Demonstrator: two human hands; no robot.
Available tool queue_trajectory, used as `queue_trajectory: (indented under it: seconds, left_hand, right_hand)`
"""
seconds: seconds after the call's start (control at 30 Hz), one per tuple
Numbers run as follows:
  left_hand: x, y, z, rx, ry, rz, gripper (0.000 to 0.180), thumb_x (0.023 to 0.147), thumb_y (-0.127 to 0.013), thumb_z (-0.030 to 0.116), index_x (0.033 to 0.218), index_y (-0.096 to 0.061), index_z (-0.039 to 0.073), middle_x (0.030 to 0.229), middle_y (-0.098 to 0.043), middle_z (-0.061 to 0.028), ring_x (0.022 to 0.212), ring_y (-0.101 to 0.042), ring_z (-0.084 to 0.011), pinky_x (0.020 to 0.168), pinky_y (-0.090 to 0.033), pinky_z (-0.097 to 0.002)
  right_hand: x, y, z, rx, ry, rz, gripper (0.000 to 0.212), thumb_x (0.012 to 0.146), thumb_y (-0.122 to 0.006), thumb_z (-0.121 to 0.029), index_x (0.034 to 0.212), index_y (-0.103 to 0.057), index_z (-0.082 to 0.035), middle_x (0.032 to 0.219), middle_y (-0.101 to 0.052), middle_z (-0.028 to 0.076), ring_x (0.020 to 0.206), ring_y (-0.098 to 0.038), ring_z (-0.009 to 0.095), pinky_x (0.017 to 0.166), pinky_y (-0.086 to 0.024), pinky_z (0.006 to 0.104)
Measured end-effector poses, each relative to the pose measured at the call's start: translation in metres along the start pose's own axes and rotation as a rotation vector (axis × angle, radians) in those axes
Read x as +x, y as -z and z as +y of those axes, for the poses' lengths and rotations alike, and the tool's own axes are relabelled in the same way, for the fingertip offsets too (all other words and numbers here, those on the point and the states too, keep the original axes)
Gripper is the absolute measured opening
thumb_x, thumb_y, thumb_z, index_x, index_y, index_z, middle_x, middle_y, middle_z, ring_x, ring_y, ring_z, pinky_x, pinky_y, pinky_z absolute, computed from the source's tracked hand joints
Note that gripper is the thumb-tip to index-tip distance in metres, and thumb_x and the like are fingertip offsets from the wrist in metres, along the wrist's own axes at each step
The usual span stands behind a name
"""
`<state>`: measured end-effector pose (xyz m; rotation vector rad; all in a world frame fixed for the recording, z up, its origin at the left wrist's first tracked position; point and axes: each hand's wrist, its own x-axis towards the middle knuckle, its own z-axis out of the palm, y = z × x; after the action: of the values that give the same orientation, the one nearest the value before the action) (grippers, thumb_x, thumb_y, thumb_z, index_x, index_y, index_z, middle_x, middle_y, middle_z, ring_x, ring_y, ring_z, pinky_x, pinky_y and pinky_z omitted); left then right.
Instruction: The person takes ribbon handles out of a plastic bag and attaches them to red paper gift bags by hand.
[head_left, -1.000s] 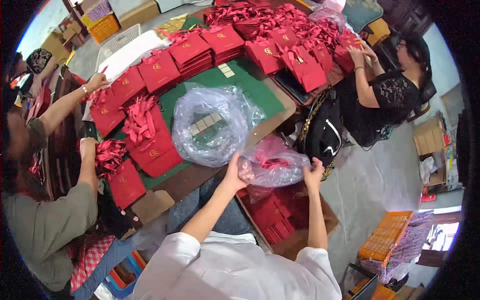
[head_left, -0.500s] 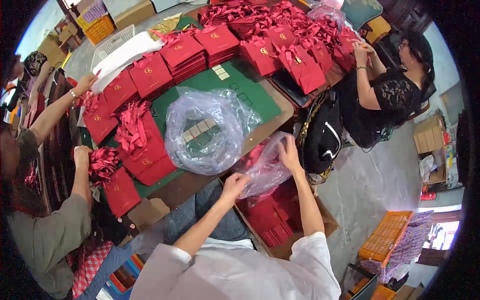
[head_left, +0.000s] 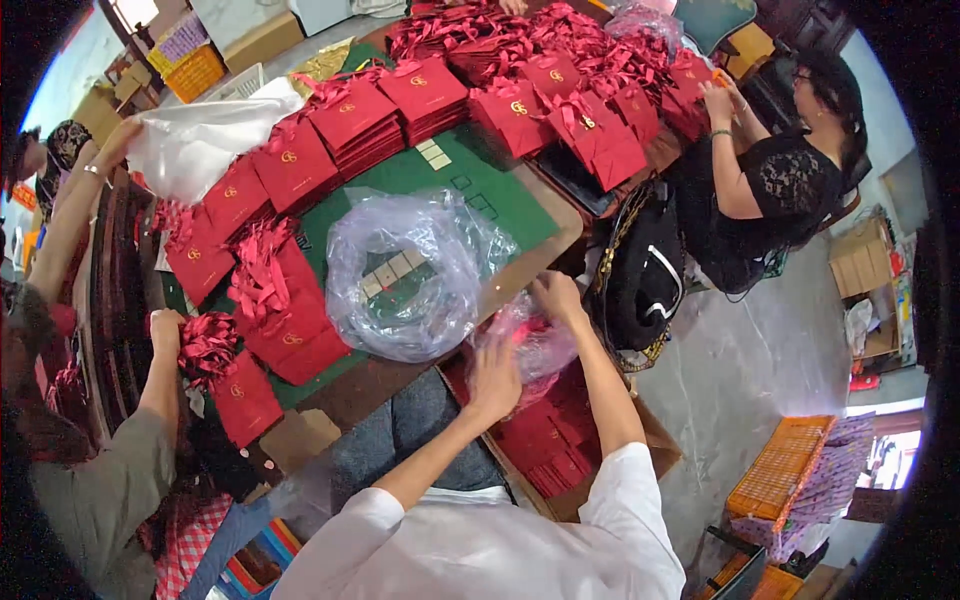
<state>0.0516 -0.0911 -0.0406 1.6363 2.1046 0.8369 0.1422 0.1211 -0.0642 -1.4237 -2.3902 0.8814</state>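
Probably packing workshop: stacked red gift bags (head_left: 360,115), cartons (head_left: 860,262)

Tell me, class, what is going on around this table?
A person in a white shirt has both hands on a clear plastic bag holding something red: the left hand grips its near side, the right hand its top. The bag hangs over a cardboard box of flat red items beside the table. On the table lie stacks of red gift bags and a bigger crumpled plastic bag. Other people work at the left and far right.
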Motion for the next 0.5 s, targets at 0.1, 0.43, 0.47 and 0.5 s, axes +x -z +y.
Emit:
queue_trajectory:
  seconds: [0.1, 0.43, 0.47, 0.5]
  left_hand:
    - [0.007, 0.0, -0.002, 0.059, 0.087, -0.073, 0.057, 0.091, -0.052, 0.021, 0.141, -0.034, 0.001, 0.141, -0.035, -0.03, 0.125, -0.036, -0.0484, 0.106, -0.032, -0.0518]
    - [0.043, -0.034, -0.069, -0.618, 0.377, 0.07, 0.062, 0.089, -0.06, 0.047, 0.126, -0.055, -0.002, 0.129, -0.056, -0.024, 0.122, -0.051, -0.0365, 0.104, -0.036, -0.0399]
    - [0.042, -0.04, -0.08, -0.616, 0.38, 0.081, 0.062, 0.089, -0.06, 0.047, 0.126, -0.055, -0.002, 0.129, -0.056, -0.024, 0.122, -0.051, -0.0365, 0.104, -0.036, -0.0399]
    - [0.04, -0.047, -0.1, -0.577, 0.343, 0.093, 0.06, 0.089, -0.062, 0.046, 0.124, -0.056, -0.002, 0.126, -0.058, -0.0224, 0.12, -0.053, -0.0339, 0.103, -0.038, -0.0396]
  right_hand:
    - [0.023, -0.021, 0.053, 0.268, -0.153, 0.126, 0.037, 0.082, -0.062, -0.031, 0.095, -0.066, 0.004, 0.09, -0.065, 0.028, 0.088, -0.063, 0.045, 0.075, -0.049, 0.0491]
    - [-0.03, -0.001, 0.023, 0.185, 0.017, 0.071, 0.055, 0.082, -0.067, -0.03, 0.125, -0.049, 0.0, 0.126, -0.051, 0.024, 0.115, -0.052, 0.043, 0.095, -0.043, 0.0467]
    - [-0.05, 0.009, 0.007, -0.01, 0.189, 0.101, 0.056, 0.081, -0.068, -0.032, 0.125, -0.049, -0.001, 0.126, -0.049, 0.022, 0.117, -0.049, 0.042, 0.099, -0.038, 0.0487]
    - [-0.064, 0.014, -0.01, -0.204, 0.374, 0.131, 0.058, 0.08, -0.07, -0.035, 0.124, -0.049, -0.003, 0.126, -0.047, 0.02, 0.119, -0.046, 0.04, 0.103, -0.034, 0.0508]
